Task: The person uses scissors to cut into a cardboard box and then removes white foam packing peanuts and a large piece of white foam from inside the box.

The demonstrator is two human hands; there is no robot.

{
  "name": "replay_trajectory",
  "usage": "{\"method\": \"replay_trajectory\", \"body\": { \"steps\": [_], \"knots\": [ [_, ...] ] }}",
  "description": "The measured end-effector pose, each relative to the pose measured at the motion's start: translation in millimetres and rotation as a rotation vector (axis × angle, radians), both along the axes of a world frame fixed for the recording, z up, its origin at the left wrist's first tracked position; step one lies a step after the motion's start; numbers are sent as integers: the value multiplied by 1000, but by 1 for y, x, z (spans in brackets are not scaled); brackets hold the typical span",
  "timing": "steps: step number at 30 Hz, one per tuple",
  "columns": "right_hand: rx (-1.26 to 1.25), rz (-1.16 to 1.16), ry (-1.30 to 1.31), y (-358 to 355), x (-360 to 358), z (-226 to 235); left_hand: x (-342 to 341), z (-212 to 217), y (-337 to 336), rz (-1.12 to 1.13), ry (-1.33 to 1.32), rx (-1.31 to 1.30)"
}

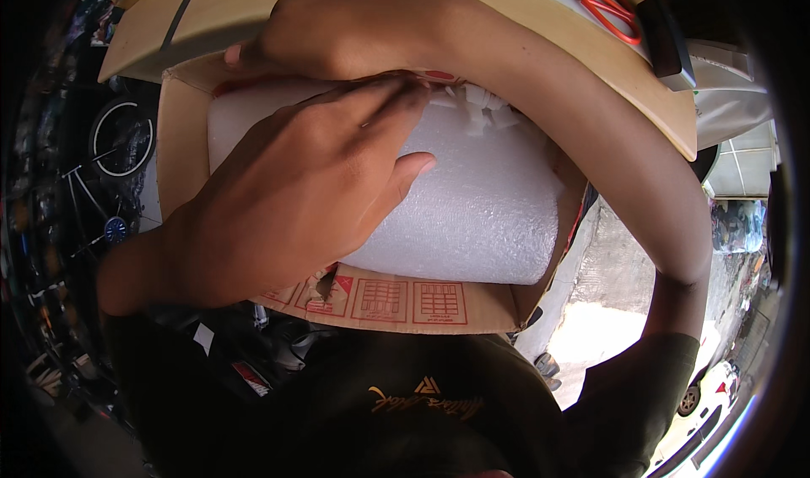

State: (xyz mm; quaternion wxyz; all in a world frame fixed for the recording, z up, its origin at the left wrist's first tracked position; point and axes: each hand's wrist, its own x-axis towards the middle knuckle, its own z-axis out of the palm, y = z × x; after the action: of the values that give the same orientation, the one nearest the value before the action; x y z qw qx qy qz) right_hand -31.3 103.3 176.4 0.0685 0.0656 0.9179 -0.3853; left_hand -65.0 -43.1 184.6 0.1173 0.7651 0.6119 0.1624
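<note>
I see red-handled scissors (pixel 609 5) lying on a pale wooden tabletop (pixel 540 22), a dark block (pixel 666 43) just beside them at its edge. Off to the left, a bicycle wheel (pixel 122 136) shows in shadow.
</note>
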Motion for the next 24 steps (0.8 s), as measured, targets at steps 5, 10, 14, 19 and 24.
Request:
{"method": "replay_trajectory", "body": {
  "steps": [5, 10, 14, 19, 24],
  "knots": [
    [-3, 83, 94, 0, -7, -7, -4, -7, 13, -27, 43, -155],
    [61, 117, 120, 1, -13, -7, -2, -15, 21, -18, 82, -143],
    [104, 133, 137, 3, -19, -6, 11, -12, 8, 37, 293, -60],
    [116, 148, 138, 2, -18, -6, 14, -15, 9, -96, 136, 233],
    [130, 150, 140, 1, -19, -8, 10, -18, 26, -152, 20, -16]
  ]
}}
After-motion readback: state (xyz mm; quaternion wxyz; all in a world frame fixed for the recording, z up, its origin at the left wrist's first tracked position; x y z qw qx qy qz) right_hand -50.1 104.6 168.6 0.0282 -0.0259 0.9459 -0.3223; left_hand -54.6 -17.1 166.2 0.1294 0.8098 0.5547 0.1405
